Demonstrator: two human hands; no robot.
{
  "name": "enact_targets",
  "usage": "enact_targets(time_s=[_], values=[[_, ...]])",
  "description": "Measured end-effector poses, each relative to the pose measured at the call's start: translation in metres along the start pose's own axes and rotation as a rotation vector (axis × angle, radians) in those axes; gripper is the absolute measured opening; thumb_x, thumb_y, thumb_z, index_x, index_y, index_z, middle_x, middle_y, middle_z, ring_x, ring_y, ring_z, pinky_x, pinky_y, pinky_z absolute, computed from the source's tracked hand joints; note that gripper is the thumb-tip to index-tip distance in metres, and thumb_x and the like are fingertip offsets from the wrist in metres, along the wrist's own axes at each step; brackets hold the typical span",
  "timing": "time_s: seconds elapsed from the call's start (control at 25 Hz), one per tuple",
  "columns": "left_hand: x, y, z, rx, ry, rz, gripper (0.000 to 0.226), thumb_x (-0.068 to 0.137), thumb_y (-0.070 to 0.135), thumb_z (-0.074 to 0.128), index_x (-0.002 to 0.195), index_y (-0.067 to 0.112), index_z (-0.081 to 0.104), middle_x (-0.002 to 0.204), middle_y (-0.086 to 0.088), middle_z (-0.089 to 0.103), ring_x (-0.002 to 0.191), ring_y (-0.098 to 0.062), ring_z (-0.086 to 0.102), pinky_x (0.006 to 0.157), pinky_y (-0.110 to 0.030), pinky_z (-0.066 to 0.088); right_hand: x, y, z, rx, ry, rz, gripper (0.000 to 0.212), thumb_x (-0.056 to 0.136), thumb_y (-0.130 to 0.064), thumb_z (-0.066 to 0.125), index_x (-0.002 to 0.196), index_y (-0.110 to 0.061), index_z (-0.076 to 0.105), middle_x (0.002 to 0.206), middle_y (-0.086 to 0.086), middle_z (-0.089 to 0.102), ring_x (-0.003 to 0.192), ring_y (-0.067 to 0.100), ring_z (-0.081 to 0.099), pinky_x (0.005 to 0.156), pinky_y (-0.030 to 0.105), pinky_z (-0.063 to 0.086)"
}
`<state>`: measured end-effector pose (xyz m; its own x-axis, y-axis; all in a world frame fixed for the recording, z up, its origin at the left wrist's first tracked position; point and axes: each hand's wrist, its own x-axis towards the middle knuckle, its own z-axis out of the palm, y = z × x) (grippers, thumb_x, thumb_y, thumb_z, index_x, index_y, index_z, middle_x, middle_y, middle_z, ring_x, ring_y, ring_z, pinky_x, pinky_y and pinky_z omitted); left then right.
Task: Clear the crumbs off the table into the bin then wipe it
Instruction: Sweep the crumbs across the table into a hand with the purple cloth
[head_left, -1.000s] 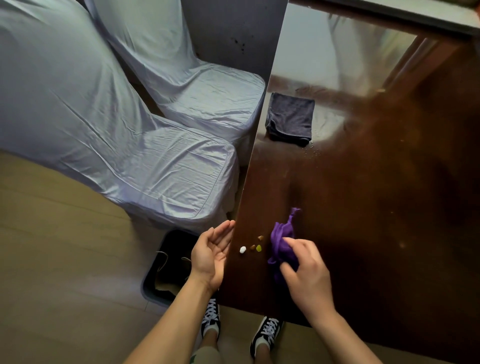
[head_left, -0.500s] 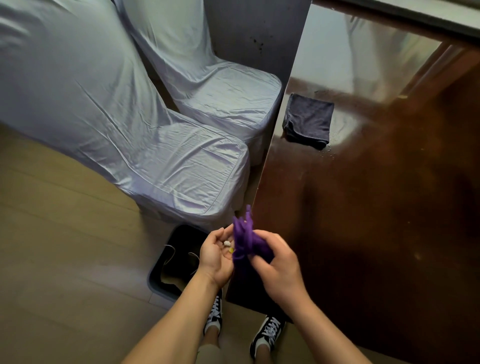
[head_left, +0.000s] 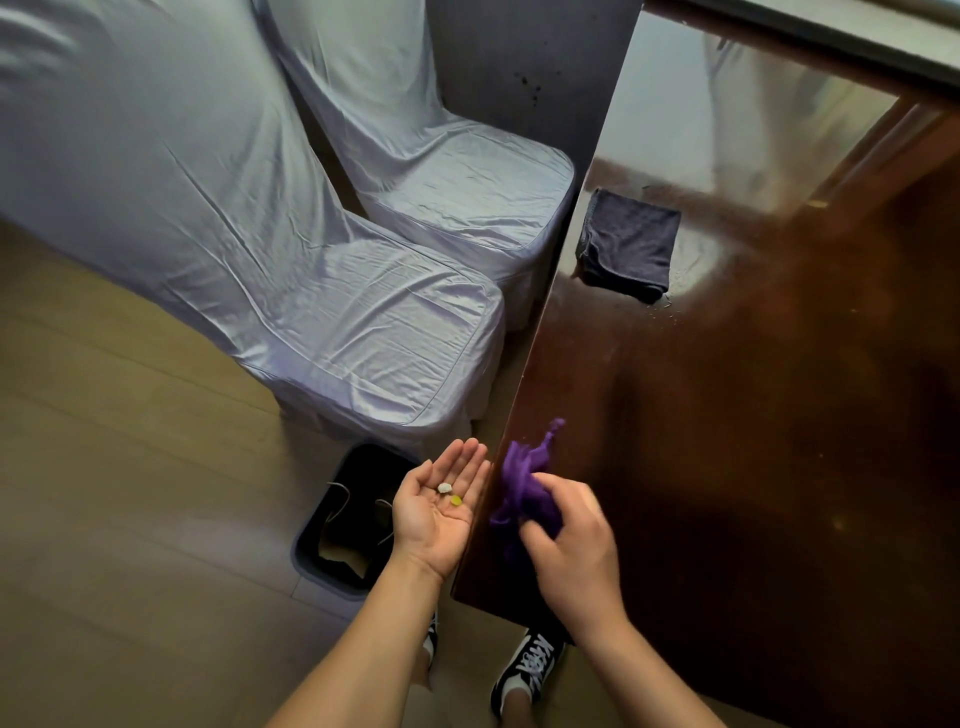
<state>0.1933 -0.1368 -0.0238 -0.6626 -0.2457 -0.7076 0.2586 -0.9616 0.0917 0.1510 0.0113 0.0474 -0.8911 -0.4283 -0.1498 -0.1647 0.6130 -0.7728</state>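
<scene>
Two covered chairs, draped in pale grey-lilac fabric: nearer chair (head_left: 363, 332) at far left on the wooden floor (head_left: 104, 519), second chair (head_left: 457, 171) behind it, both close against the edge of the tabletop (head_left: 779, 415). Below the nearer seat, a dark bin (head_left: 332, 530) on the floor, its liner loose inside, open top just left of the tabletop's near corner. Above and right of the bin, the left hand (head_left: 436, 514), palm up and fingers spread flat, held beside the tabletop's edge and cradling two crumbs: a white crumb (head_left: 444, 487) and a yellow crumb (head_left: 456, 500), touching the palm, side by side near the base of the fingers. Just right, at the edge of the glossy dark-brown tabletop, a bunched purple cloth (head_left: 524, 483), one twisted end pointing up and away, the lower part gathered in the right hand (head_left: 571, 551), fingers curled closed around it, somewhat blurred. Whether the cloth touches the wood: cannot tell. Farther up the tabletop, well apart from both hands, a folded dark grey towel (head_left: 628, 244) lying flat near the left edge, beside the second chair's seat, a few tiny specks just past its lower right corner. Bright window glare across the far end of the wood. At bottom, below the tabletop's near corner, a black-and-white sneaker (head_left: 530, 665), a second one mostly hidden behind the left forearm.
</scene>
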Motion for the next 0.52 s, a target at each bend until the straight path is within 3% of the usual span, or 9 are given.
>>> enact_targets(time_s=[0.16, 0.4, 0.52], values=[[0.000, -0.001, 0.001, 0.040, 0.026, -0.002, 0.039, 0.093, 0.022, 0.039, 0.113, -0.002, 0.062, 0.112, -0.023, 0.069, 0.107, -0.034, 0.065, 0.094, -0.044, 0.049, -0.004, -0.020, 0.019, 0.119, -0.123, -0.099, 0.043, 0.071, -0.003, 0.069, 0.110, -0.020, 0.069, 0.105, -0.005, 0.066, 0.098, 0.004, 0.061, 0.088, 0.018, 0.046], [-0.002, 0.000, 0.001, -0.016, 0.015, 0.014, 0.038, 0.091, 0.016, 0.041, 0.113, -0.008, 0.060, 0.115, -0.030, 0.066, 0.108, -0.041, 0.064, 0.095, -0.047, 0.051, 0.003, 0.023, -0.047, 0.012, 0.170, 0.065, 0.042, 0.077, -0.002, 0.076, 0.111, -0.025, 0.068, 0.104, -0.005, 0.064, 0.096, 0.011, 0.062, 0.082, 0.021, 0.045], [-0.002, -0.001, 0.000, -0.007, 0.023, 0.016, 0.039, 0.091, 0.016, 0.041, 0.115, -0.008, 0.060, 0.116, -0.030, 0.065, 0.109, -0.041, 0.063, 0.096, -0.046, 0.048, 0.012, 0.026, -0.045, -0.098, 0.189, 0.152, 0.040, 0.079, -0.005, 0.074, 0.115, -0.020, 0.067, 0.108, 0.000, 0.061, 0.099, 0.020, 0.062, 0.080, 0.027, 0.042]])
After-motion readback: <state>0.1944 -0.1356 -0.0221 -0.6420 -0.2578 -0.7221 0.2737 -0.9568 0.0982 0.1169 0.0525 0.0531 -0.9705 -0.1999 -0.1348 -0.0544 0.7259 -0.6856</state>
